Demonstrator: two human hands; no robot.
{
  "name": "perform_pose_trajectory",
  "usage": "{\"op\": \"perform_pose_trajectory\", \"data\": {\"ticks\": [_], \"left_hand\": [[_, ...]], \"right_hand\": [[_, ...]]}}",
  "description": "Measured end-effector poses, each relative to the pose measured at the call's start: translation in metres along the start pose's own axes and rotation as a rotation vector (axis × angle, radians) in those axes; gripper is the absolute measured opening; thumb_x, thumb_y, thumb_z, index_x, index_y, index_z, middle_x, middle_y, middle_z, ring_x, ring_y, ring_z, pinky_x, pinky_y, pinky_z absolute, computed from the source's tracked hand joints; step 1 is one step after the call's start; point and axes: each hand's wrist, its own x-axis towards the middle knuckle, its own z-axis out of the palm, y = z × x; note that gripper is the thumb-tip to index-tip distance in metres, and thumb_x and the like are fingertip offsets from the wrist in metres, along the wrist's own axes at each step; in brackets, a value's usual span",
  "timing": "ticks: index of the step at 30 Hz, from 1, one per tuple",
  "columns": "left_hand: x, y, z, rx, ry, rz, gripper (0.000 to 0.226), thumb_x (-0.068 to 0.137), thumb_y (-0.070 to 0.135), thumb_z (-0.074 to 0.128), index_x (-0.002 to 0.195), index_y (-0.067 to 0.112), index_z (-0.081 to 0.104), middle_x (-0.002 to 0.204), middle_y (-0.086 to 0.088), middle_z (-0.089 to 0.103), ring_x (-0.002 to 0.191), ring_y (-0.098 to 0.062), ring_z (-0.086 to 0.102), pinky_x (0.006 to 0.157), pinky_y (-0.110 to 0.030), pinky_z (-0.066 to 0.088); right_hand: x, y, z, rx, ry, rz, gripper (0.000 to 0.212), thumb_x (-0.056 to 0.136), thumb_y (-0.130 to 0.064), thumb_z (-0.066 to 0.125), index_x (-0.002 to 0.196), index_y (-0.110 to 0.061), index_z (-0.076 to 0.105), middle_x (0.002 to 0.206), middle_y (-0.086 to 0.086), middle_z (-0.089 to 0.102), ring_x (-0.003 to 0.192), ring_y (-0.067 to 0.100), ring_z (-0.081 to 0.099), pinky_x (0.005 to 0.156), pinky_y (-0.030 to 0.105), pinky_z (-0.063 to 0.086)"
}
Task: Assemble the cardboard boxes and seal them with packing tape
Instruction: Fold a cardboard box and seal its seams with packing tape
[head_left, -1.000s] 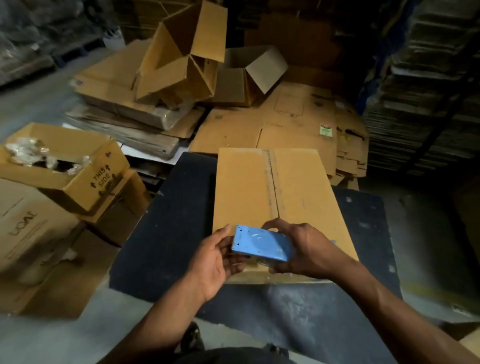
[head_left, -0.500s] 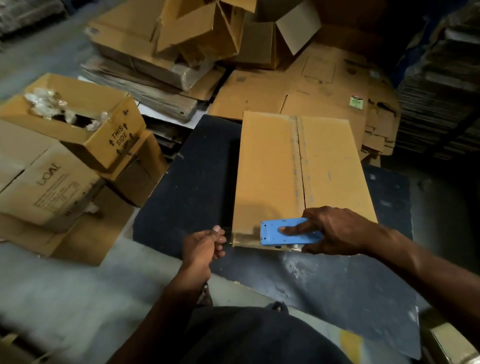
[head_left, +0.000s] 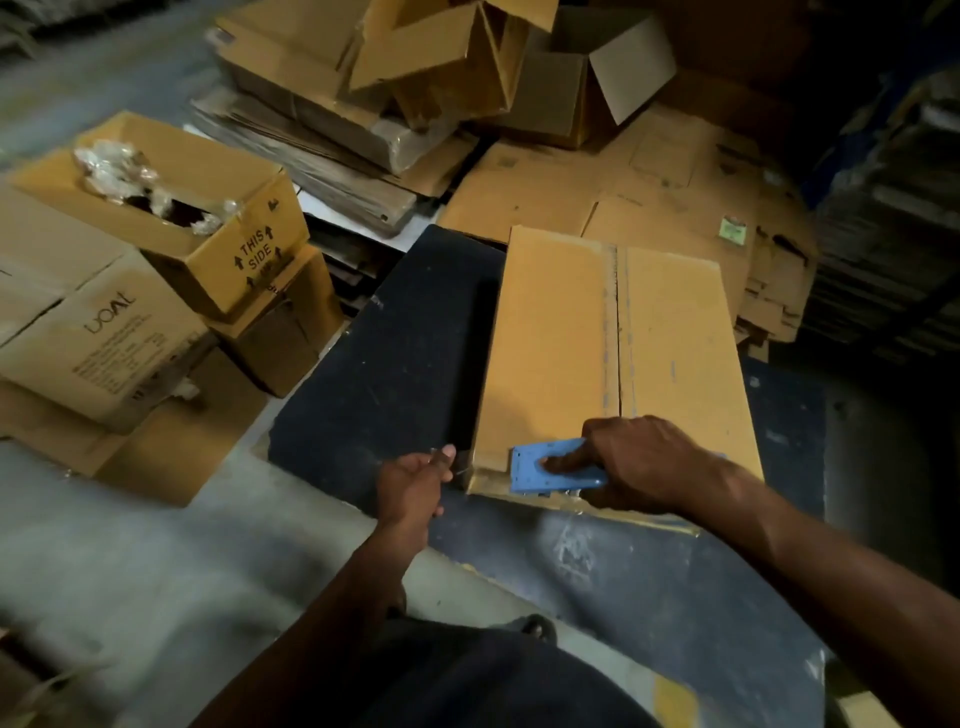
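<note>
Closed cardboard box (head_left: 618, 358) runs lengthwise away from both hands, flap seam along that axis. Right hand (head_left: 639, 462) grips blue tape dispenser (head_left: 550, 467) on box's near edge. Left hand (head_left: 415, 480), just left of that corner, pinches something thin, probably the tape end.

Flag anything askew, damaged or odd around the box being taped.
The box lies flat and square, right hand holding the blue dispenser at its near edge. Behind it, opened boxes are heaped tilted on flattened cardboard. The open box at left holds crumpled plastic.
</note>
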Motion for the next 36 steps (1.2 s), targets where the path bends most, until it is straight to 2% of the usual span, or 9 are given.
{"op": "perform_pose_trajectory", "data": {"ticks": [6, 11, 17, 20, 24, 26, 28, 31, 36], "left_hand": [[0.014, -0.013, 0.007, 0.0, -0.137, -0.111, 0.028, 0.093, 0.035, 0.078, 0.082, 0.01, 0.069, 0.075, -0.005, 0.066, 0.048, -0.01, 0.041, 0.039, -0.021, 0.03], [0.024, -0.026, 0.013, -0.093, -0.249, -0.277, 0.029, 0.091, 0.038, 0.08, 0.084, 0.012, 0.068, 0.068, 0.0, 0.061, 0.046, -0.009, 0.033, 0.04, -0.02, 0.022], [0.036, -0.064, 0.0, -0.031, -0.191, -0.315, 0.038, 0.087, 0.033, 0.084, 0.073, 0.012, 0.056, 0.059, -0.001, 0.046, 0.04, -0.012, 0.035, 0.044, -0.02, 0.024], [0.046, -0.043, -0.007, 0.097, 0.003, 0.064, 0.01, 0.094, 0.015, 0.072, 0.09, 0.024, 0.07, 0.081, 0.005, 0.068, 0.072, -0.018, 0.068, 0.06, -0.027, 0.048], [0.002, -0.013, -0.005, 0.456, -0.139, 1.139, 0.046, 0.088, 0.037, 0.068, 0.13, 0.02, 0.068, 0.13, 0.002, 0.069, 0.121, -0.011, 0.062, 0.101, -0.026, 0.049], [-0.002, -0.018, 0.01, 0.785, -0.195, 1.483, 0.067, 0.089, 0.053, 0.072, 0.139, 0.01, 0.063, 0.142, -0.006, 0.064, 0.134, -0.017, 0.057, 0.115, -0.033, 0.041], [0.018, -0.028, 0.019, 0.956, -0.117, 1.643, 0.062, 0.089, 0.043, 0.079, 0.137, 0.006, 0.065, 0.142, -0.01, 0.064, 0.134, -0.022, 0.059, 0.117, -0.04, 0.042], [0.042, -0.034, 0.018, 0.878, -0.039, 1.807, 0.041, 0.089, 0.008, 0.074, 0.129, 0.008, 0.072, 0.138, -0.007, 0.067, 0.13, -0.021, 0.063, 0.107, -0.047, 0.052], [0.042, -0.033, 0.02, 0.859, 0.048, 1.883, 0.033, 0.093, 0.019, 0.079, 0.125, 0.012, 0.076, 0.137, -0.004, 0.068, 0.13, -0.018, 0.062, 0.103, -0.057, 0.052]], "right_hand": [[0.012, -0.009, -0.01, -0.074, -0.061, -0.012, 0.058, 0.098, -0.046, 0.057, 0.149, -0.061, 0.034, 0.124, -0.005, 0.054, 0.115, 0.026, 0.061, 0.091, 0.04, 0.052], [0.016, -0.012, -0.014, -0.09, -0.129, 0.017, 0.061, 0.095, -0.047, 0.062, 0.148, -0.06, 0.036, 0.12, -0.006, 0.054, 0.112, 0.023, 0.061, 0.077, 0.034, 0.041], [0.019, -0.012, -0.012, -0.057, -0.15, 0.06, 0.068, 0.089, -0.049, 0.067, 0.147, -0.064, 0.034, 0.108, -0.013, 0.049, 0.104, 0.018, 0.061, 0.074, 0.031, 0.043], [0.02, -0.012, -0.015, -0.051, -0.157, 0.062, 0.067, 0.089, -0.049, 0.066, 0.147, -0.064, 0.034, 0.104, -0.014, 0.047, 0.101, 0.017, 0.061, 0.074, 0.033, 0.048], [0.024, -0.018, -0.026, -0.081, -0.187, 0.061, 0.063, 0.089, -0.042, 0.065, 0.144, -0.063, 0.042, 0.108, -0.01, 0.055, 0.104, 0.022, 0.065, 0.075, 0.035, 0.049], [0.026, -0.021, -0.028, -0.125, -0.187, 0.07, 0.063, 0.087, -0.036, 0.066, 0.142, -0.06, 0.047, 0.116, -0.004, 0.063, 0.102, 0.027, 0.067, 0.072, 0.034, 0.047], [0.027, -0.025, -0.032, -0.143, -0.196, 0.085, 0.063, 0.087, -0.033, 0.066, 0.143, -0.056, 0.049, 0.121, -0.002, 0.064, 0.102, 0.027, 0.067, 0.071, 0.033, 0.044], [0.022, -0.027, -0.036, -0.155, -0.209, 0.104, 0.061, 0.09, -0.032, 0.065, 0.144, -0.052, 0.048, 0.123, -0.001, 0.062, 0.105, 0.027, 0.067, 0.07, 0.034, 0.041], [-0.011, -0.001, -0.03, -0.148, -0.264, 0.206, 0.056, 0.091, -0.031, 0.067, 0.143, -0.044, 0.052, 0.124, -0.001, 0.062, 0.104, 0.024, 0.067, 0.071, 0.035, 0.047]]}}
